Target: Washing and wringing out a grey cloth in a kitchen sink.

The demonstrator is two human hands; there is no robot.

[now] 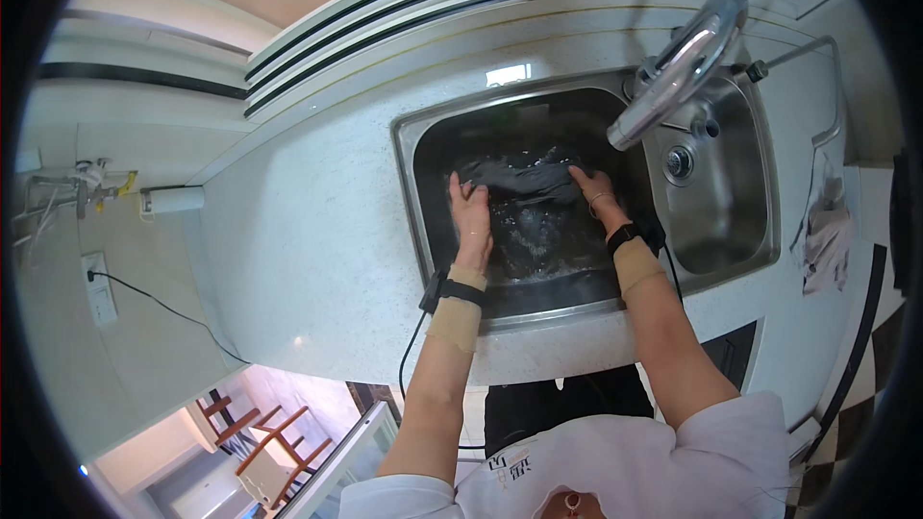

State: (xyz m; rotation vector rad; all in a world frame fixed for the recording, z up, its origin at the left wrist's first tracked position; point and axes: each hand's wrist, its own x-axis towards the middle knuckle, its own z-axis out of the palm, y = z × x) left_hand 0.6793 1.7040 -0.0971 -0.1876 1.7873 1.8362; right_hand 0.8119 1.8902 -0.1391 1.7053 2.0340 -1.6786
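Observation:
A dark, wet cloth (530,179) is stretched between my two hands in the large basin of a stainless steel sink (409,180). My left hand (470,216) is at the cloth's left end, its thumb and fingers raised around it. At the right end, my right hand (595,191) pinches the cloth between thumb and fingers. Below the cloth, water (533,231) ripples and foams. The chrome faucet (674,79) arches over the upper right part of the basin. Both forearms wear tan wraps and black straps with small devices and cables.
A smaller basin (728,209) with a drain strainer (678,162) adjoins on the right. White countertop (310,231) surrounds the sink. A rag (827,245) hangs on a rail at the far right. Window tracks (389,21) run behind; cables hang from both wrists.

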